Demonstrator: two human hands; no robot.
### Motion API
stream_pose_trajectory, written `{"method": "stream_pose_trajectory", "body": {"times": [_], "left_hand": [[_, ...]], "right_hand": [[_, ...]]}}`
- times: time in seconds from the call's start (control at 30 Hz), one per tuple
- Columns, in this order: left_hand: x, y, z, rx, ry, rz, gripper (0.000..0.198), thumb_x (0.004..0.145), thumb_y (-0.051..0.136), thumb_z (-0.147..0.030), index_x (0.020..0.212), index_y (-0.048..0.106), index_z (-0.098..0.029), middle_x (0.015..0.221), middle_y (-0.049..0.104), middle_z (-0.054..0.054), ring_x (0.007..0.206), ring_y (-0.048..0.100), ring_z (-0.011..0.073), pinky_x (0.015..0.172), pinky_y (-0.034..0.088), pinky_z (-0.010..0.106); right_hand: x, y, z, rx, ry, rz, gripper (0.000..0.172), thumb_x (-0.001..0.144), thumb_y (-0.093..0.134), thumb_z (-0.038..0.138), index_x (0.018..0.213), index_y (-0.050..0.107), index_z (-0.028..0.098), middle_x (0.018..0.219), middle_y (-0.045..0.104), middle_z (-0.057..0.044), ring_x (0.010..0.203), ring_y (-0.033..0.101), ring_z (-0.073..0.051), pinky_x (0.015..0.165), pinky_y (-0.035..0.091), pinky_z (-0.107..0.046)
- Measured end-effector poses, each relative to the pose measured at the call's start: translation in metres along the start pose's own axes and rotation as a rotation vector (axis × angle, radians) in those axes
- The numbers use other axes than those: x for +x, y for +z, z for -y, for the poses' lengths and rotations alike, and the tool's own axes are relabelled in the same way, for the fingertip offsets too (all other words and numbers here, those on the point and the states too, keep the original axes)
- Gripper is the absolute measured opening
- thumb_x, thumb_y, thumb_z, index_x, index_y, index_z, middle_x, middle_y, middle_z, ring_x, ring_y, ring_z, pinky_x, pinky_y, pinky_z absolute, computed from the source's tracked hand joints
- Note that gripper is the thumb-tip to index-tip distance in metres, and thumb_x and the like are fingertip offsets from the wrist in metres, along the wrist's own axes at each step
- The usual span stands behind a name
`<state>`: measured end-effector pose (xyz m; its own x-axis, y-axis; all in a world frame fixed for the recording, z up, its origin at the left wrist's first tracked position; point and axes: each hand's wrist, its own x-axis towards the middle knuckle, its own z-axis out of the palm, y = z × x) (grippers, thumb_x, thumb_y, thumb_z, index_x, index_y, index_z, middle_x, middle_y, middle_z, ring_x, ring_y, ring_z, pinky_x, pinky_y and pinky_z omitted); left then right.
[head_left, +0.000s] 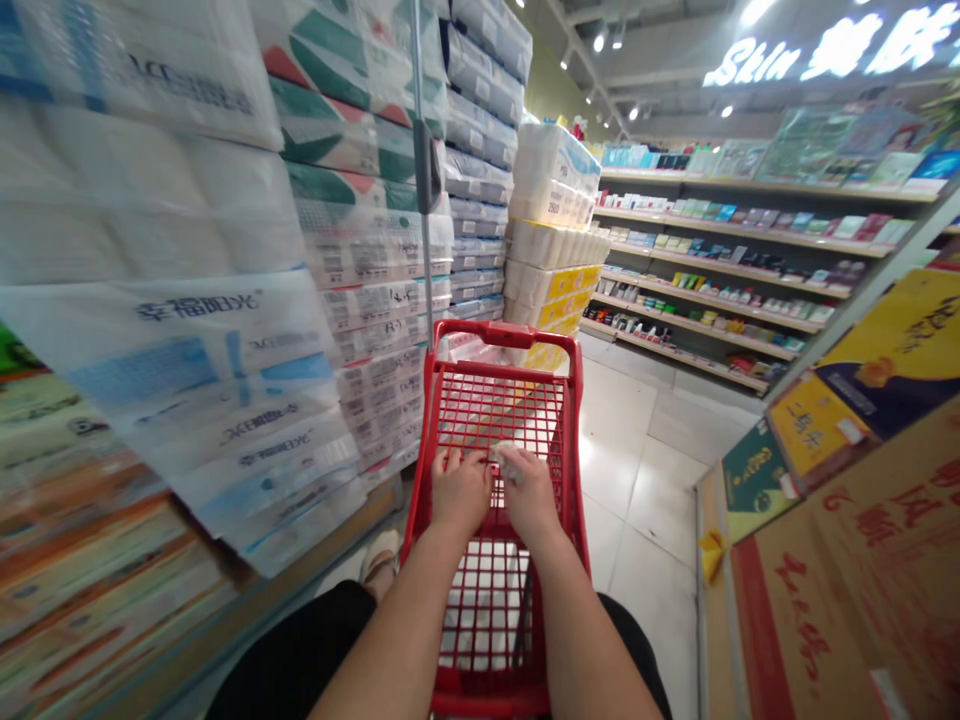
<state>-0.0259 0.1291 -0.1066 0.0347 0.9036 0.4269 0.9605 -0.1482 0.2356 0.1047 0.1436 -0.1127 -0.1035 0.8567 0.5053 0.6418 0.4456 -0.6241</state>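
In front of me stands a red plastic shopping cart (576, 400) with grid panels. Both my hands are over its middle, close together. My right hand (531, 492) is closed with a small crumpled white thing (507, 462) at its fingers; it looks like tissue, but I cannot tell for sure. Just beside it, my left hand (460, 490) has its fingers bent and drawn in, thumb side towards the white thing. What lies under those left fingertips, if anything, is hidden. Through the lower grid, whitish shapes show dimly.
Tall stacks of wrapped paper rolls (247, 360) line the left, with a metal post (422, 90) before them. Shelves of small boxed goods (720, 222) stand ahead right. Cartons (847, 560) border the right. Pale floor tiles (637, 450) run between. A shoe (381, 556) shows left of the cart.
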Motion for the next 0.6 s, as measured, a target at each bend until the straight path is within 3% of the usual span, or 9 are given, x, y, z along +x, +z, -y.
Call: {"method": "stream_pose_trajectory", "body": {"times": [0.1, 0.27, 0.43, 0.6], "left_hand": [[0.001, 0.001, -0.001, -0.014, -0.002, -0.042, 0.032, 0.092, 0.043, -0.028, 0.083, 0.073, -0.023, 0.114, 0.069, 0.001, 0.107, 0.054, 0.0257, 0.105, 0.028, 0.050], [0.003, 0.000, -0.002, -0.019, 0.002, -0.054, 0.031, 0.091, 0.044, -0.028, 0.083, 0.074, -0.023, 0.110, 0.070, 0.001, 0.104, 0.055, 0.0263, 0.102, 0.031, 0.050], [0.003, -0.002, -0.003, -0.048, -0.001, -0.075, 0.032, 0.091, 0.044, -0.029, 0.081, 0.074, -0.023, 0.109, 0.070, 0.002, 0.103, 0.056, 0.0247, 0.103, 0.030, 0.050], [0.001, -0.005, -0.004, -0.061, -0.006, -0.050, 0.030, 0.091, 0.045, -0.028, 0.085, 0.074, -0.025, 0.108, 0.071, 0.002, 0.103, 0.055, 0.0247, 0.103, 0.031, 0.050]], "right_hand": [[0.002, -0.007, -0.003, -0.110, 0.090, -0.174, 0.062, 0.067, 0.045, -0.005, 0.117, 0.066, 0.024, 0.116, 0.062, -0.007, 0.105, 0.055, -0.022, 0.094, 0.044, -0.038], [0.000, -0.006, -0.003, -0.061, -0.061, -0.002, 0.059, 0.064, 0.049, -0.005, 0.109, 0.070, 0.028, 0.111, 0.064, -0.003, 0.102, 0.055, -0.021, 0.092, 0.045, -0.035], [-0.001, -0.008, -0.001, -0.187, 0.034, -0.132, 0.057, 0.072, 0.047, -0.002, 0.118, 0.066, 0.025, 0.120, 0.060, -0.007, 0.103, 0.051, -0.023, 0.092, 0.044, -0.038], [-0.004, -0.006, 0.007, -0.113, -0.063, 0.027, 0.048, 0.068, 0.053, 0.000, 0.103, 0.071, 0.028, 0.111, 0.062, -0.004, 0.102, 0.051, -0.022, 0.089, 0.045, -0.034]]}}
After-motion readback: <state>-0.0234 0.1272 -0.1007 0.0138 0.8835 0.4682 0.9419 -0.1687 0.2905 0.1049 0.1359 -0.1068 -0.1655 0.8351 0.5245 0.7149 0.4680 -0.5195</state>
